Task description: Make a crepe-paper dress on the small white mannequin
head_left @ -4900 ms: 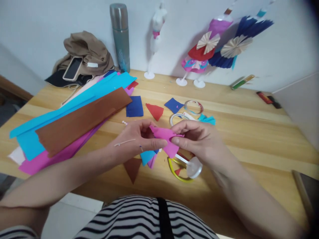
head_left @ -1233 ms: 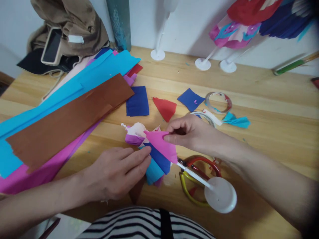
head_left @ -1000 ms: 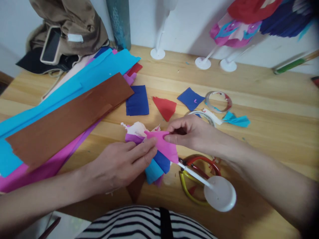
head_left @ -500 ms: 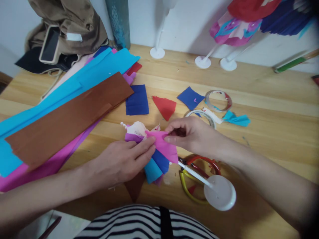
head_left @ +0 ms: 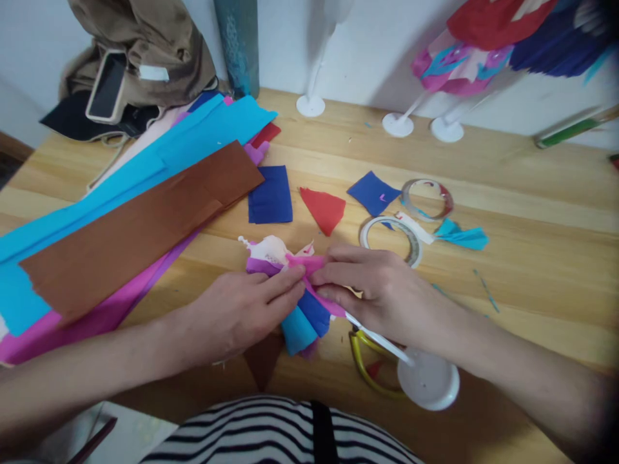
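Observation:
A small white doll figure (head_left: 271, 248) lies on its side on the wooden table (head_left: 532, 258), dressed in layered paper pieces: pink (head_left: 309, 264), dark blue (head_left: 314, 311) and light blue (head_left: 296, 330). Its thin stand rod ends in a round white base (head_left: 429, 385). My left hand (head_left: 236, 312) lies on the paper skirt, fingertips pressing the pink piece at the doll's waist. My right hand (head_left: 372, 287) covers the pink piece from the right, fingers flat and pressed down on it, touching my left fingertips.
Long crepe paper sheets, blue (head_left: 145, 167), brown (head_left: 140, 225) and pink, lie at the left. Loose blue square (head_left: 269, 203), red triangle (head_left: 324, 209), tape rings (head_left: 394, 232), scissors (head_left: 365, 370) lie around. Dressed dolls (head_left: 449, 61), a flask (head_left: 236, 45), a bag with a phone (head_left: 109, 84) stand behind.
My right hand has gone from pinching the lifted pink piece to pressing it flat onto the doll. My left fingers moved up to the waist and stayed there.

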### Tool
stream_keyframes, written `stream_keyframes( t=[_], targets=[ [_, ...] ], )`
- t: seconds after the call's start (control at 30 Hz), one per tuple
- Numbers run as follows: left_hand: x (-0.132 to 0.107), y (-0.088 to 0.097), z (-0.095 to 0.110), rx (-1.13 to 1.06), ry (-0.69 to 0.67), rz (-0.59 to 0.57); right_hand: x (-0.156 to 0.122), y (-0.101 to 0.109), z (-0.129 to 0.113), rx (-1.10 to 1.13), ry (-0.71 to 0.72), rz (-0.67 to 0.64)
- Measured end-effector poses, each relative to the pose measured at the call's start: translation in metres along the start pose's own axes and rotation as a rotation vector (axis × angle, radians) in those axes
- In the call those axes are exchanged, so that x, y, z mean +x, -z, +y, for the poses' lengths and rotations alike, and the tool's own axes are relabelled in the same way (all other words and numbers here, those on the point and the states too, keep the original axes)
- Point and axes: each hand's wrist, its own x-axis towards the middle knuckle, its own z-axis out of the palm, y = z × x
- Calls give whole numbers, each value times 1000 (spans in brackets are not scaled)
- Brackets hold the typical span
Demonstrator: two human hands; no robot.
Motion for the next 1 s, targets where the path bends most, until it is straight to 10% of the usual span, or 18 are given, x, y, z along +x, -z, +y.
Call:
stream_keyframes(
  t=[0.57,1.0],
  targets=[
    [-5,-6,-2,-124,68,49,1,20,11,122,-226,204],
    [-4,-3,-2,-70,12,85,12,6,23,366,-405,-13]
  ],
)
